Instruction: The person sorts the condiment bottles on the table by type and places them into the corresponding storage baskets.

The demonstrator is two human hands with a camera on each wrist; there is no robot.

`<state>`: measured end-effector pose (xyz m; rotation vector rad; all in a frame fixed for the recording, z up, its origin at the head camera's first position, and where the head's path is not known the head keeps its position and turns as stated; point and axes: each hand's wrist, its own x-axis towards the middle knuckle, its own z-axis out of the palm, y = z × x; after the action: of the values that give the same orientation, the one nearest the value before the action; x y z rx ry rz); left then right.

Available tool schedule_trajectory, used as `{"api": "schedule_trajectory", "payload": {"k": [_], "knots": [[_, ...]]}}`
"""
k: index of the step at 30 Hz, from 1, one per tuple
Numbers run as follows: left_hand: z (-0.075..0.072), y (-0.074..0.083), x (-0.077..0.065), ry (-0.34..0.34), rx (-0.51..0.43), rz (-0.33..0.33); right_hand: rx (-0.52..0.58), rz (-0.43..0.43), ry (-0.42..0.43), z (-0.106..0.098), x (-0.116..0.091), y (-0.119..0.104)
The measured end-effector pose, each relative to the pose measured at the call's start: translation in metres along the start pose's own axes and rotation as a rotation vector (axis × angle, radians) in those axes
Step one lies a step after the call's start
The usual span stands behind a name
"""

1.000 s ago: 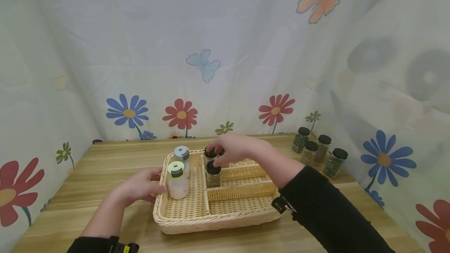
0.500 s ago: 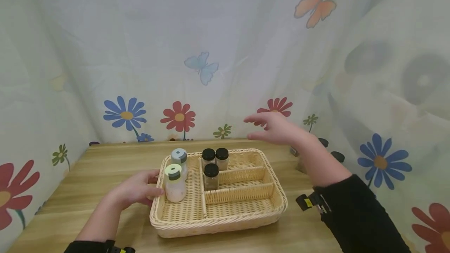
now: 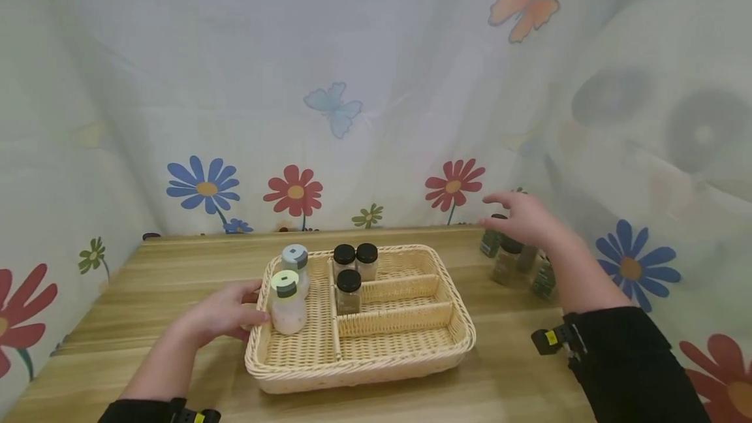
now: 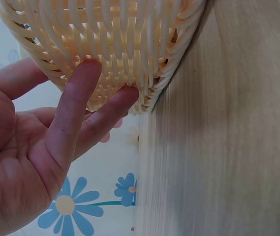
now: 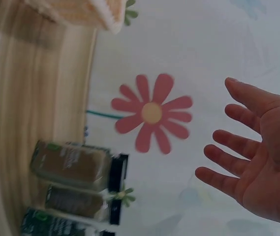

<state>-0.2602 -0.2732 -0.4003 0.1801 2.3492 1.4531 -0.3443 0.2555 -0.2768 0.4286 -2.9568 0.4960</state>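
Observation:
A woven basket (image 3: 405, 371) with divided compartments sits on the table. My left hand (image 3: 226, 312) is at its left side, and in the left wrist view the fingers (image 4: 71, 105) lie fairly straight against the outer weave. Raised over a group of black-lidded spice jars (image 3: 505, 263) at the right is my right hand (image 3: 523, 217). Its fingers are spread and hold nothing in the right wrist view, apart from the jars (image 5: 73, 164). In the basket's left compartment stand a yellow-lidded bottle (image 3: 288, 309) and a blue-grey-lidded bottle (image 3: 299, 266).
Three black-lidded jars stand in the basket: two side by side at the back (image 3: 367, 263) and one in front (image 3: 349, 296). Wooden tabletop (image 3: 194, 260) surrounds the basket. A flower-printed curtain (image 3: 388, 149) hangs behind and along the sides.
My right hand has let go of a jar in the basket, risen, and moved right to above the jars outside it. My left hand has stayed at the basket's side.

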Motion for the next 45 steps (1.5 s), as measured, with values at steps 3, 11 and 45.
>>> {"api": "schedule_trajectory", "payload": {"k": [3, 11, 45], "knots": [[-0.003, 0.000, -0.003, 0.008, 0.006, -0.002, -0.035, -0.007, -0.013, 0.005, 0.002, 0.011], [-0.003, 0.001, -0.003, 0.007, -0.004, -0.005, -0.044, 0.002, -0.043, 0.027, 0.003, 0.042], [-0.002, 0.001, -0.002, -0.006, 0.015, 0.009, -0.027, 0.172, -0.110, 0.068, 0.006, 0.089]]}}
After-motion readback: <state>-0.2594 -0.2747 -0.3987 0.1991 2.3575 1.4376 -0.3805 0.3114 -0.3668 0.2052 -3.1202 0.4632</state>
